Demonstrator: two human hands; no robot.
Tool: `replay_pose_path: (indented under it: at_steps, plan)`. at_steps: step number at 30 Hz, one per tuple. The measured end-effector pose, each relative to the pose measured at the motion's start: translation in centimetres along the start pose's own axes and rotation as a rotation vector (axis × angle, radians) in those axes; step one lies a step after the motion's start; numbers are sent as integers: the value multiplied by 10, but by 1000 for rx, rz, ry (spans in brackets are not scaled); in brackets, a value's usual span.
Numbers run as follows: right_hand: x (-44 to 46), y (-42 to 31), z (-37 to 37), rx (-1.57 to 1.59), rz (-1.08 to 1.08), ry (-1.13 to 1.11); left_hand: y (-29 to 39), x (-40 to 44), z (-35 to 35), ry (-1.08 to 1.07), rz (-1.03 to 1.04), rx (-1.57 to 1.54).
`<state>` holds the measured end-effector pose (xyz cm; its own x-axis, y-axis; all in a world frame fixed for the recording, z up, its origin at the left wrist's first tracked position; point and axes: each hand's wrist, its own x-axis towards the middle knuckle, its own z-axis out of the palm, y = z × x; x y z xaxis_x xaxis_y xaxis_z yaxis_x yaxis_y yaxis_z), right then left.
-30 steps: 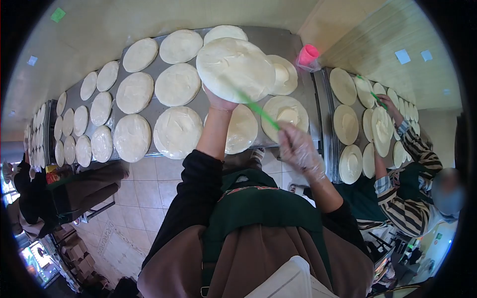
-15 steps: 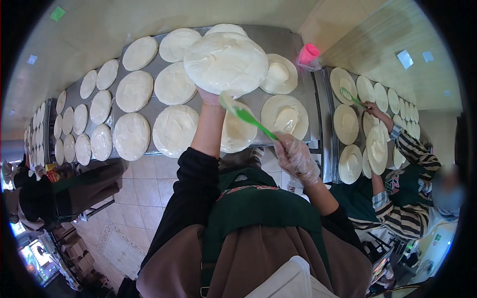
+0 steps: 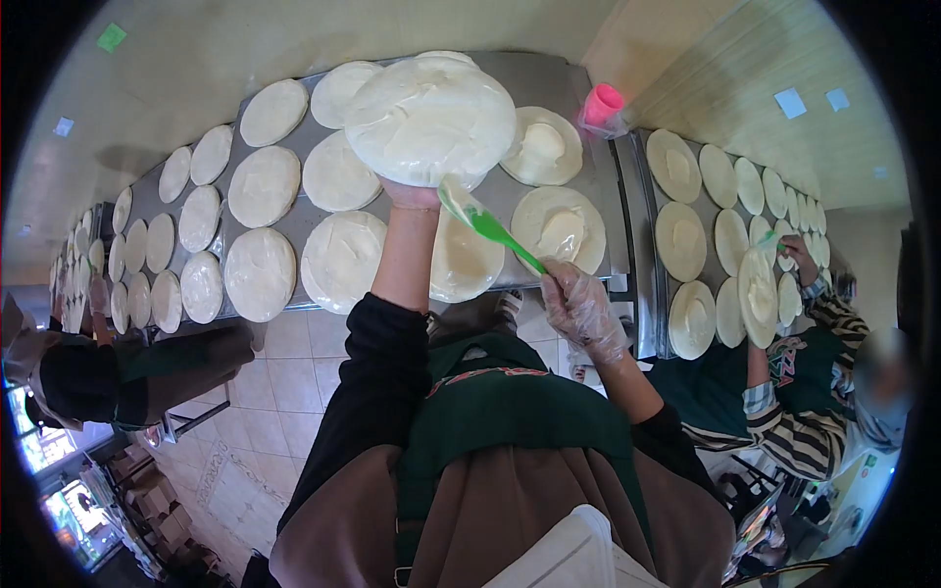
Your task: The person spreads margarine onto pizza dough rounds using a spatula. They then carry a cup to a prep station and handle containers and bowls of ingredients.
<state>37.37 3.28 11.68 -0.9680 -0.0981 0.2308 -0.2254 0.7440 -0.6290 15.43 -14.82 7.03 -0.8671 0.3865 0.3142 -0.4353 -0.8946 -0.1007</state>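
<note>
My left hand (image 3: 410,195) is under a round flat disc (image 3: 429,122) coated with white cream, holding it raised above the table; most of its fingers are hidden beneath. In my right hand (image 3: 580,312), which wears a clear plastic glove, is the handle of a green spatula (image 3: 493,228). White cream covers the spatula's tip, close to the disc's lower edge. Below the raised disc lies another coated disc (image 3: 465,257). To the right, two discs (image 3: 559,230) carry a mound of cream in the middle.
Rows of coated discs (image 3: 260,274) lie on the metal table (image 3: 500,73). A pink cup (image 3: 603,103) stands at its back right corner. At a second table (image 3: 642,206) on the right, a co-worker (image 3: 814,363) holds a disc and green spatula. Another person (image 3: 108,377) stands at left.
The raised disc has moved left and now lies more level. The spatula has come off its surface to its lower edge. At right, the co-worker's spatula has shifted right, and the left person has moved.
</note>
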Motion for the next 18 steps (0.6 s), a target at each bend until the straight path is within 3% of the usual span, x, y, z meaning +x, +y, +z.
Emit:
replay_pose_path:
  at_steps: [2, 4, 7, 12, 15, 18]
  plan:
    - [1, -1, 0, 36, -37, 31, -1, -2, 2, -10, -36, -50]
    - [5, 4, 2, 58, -37, 230, -5, -5, 6, -22, -28, -46]
    - [13, 5, -3, 65, 133, 236, -12, -3, 13, -37, -16, -51]
    - [-2, -5, 15, -21, -11, 180, -12, -2, 0, -137, -42, -178]
    - [-5, -12, 12, 106, -49, 98, -10, -3, 0, 37, 9, -78]
    - [-1, -6, 3, 144, 61, 196, -11, -6, 7, -80, -89, -130]
